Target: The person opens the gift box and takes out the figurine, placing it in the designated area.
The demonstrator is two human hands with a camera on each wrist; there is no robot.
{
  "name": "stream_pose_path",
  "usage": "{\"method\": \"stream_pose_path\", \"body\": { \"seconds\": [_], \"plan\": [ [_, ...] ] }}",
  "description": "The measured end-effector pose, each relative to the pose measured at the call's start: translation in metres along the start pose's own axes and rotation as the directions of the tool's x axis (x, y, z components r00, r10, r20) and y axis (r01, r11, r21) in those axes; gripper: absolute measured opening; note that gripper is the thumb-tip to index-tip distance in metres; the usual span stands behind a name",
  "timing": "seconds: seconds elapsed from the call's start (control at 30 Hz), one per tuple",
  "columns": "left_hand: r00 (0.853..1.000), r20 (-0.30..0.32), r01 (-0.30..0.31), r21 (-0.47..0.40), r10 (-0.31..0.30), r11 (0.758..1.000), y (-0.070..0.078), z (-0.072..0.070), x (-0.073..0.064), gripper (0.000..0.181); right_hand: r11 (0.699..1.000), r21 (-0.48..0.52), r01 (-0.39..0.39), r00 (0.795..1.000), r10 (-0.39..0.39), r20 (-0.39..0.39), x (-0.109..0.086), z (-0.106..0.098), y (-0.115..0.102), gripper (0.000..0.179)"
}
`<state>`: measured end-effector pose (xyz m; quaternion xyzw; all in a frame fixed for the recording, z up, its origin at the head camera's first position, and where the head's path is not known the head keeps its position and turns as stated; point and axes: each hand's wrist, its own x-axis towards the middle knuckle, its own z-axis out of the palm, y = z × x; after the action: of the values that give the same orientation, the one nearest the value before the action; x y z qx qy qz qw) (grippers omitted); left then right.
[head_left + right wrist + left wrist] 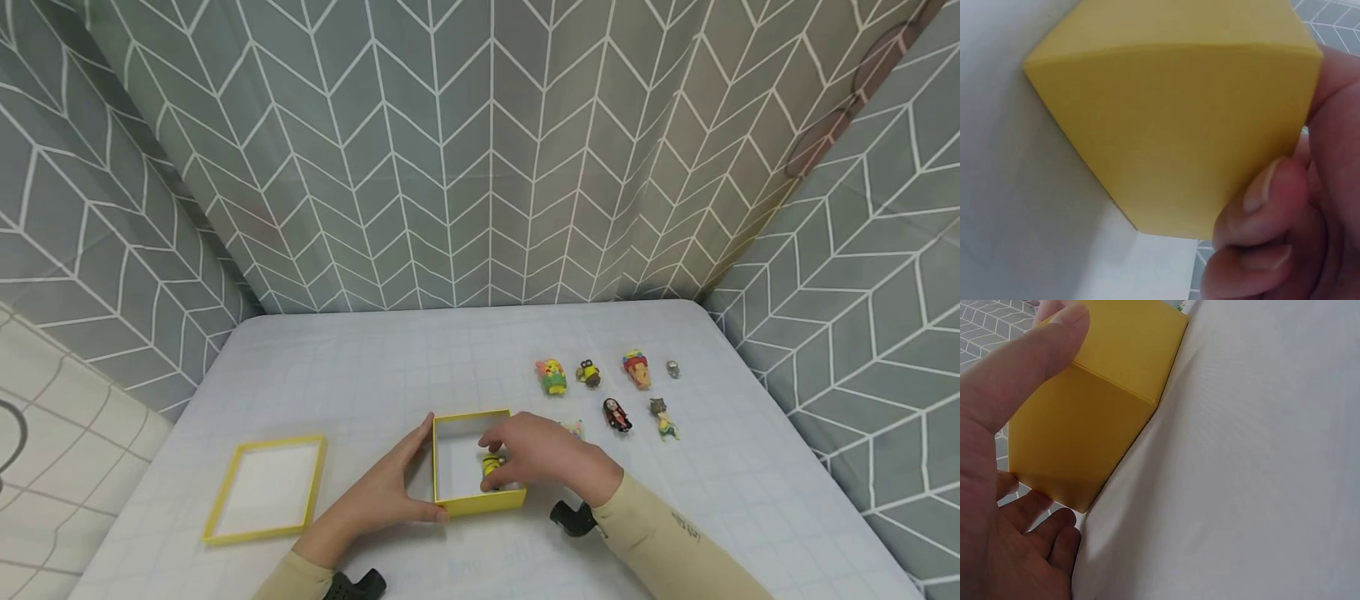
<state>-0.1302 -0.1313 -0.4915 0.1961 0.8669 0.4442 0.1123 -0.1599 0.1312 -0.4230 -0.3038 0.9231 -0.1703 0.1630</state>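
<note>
An open yellow box (480, 505) with a white inside stands near the table's front. My left hand (382, 492) holds it from the left, thumb at the near corner and fingers along the far side; the left wrist view shows that thumb (1054, 350) against the yellow wall. Over the box's right wall reaches my right hand (536, 454), its thumb and forefinger around a small yellow-and-black striped figurine (491, 465) inside the box. Part of the figurine is hidden by the fingers. In the right wrist view the other fingers (1266, 200) curl beside the box's outer wall.
The yellow-rimmed lid (321, 475) lies at the left. Several small toy figures stand or lie at the right: a green-and-yellow one (553, 377), a minion (588, 373), an ice-cream cone (637, 369), a dark-haired doll (617, 415), a grey-headed figure (663, 418) and a tiny silver one (672, 368).
</note>
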Motion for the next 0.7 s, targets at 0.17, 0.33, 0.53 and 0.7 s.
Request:
{"method": "stream_pose_path", "body": {
  "seconds": [0.17,0.33,0.53,0.7],
  "plan": [
    [1.000,-0.002,0.005,0.003,-0.005,1.000,0.0004,-0.0004,0.0008,0.136,0.998,-0.066,0.006,1.000,-0.004,0.019,0.0011,-0.0003,-0.0016,0.043],
    [1.000,-0.006,0.001,0.007,-0.001,1.000,0.0006,-0.0011,0.0006,0.137,0.988,-0.151,0.011,1.000,-0.010,0.008,0.0014,0.0010,-0.0052,0.023],
    [1.000,-0.007,-0.020,0.012,0.020,1.000,-0.0010,-0.0012,0.0007,0.136,0.983,-0.185,0.003,1.000,-0.002,0.004,0.0017,0.0021,-0.0077,0.022],
    [1.000,0.001,-0.019,0.015,0.019,1.000,-0.0016,-0.0011,-0.0008,0.133,0.990,-0.137,-0.020,1.000,0.018,-0.015,0.0020,0.0019,-0.0076,0.036]
  ]
}}
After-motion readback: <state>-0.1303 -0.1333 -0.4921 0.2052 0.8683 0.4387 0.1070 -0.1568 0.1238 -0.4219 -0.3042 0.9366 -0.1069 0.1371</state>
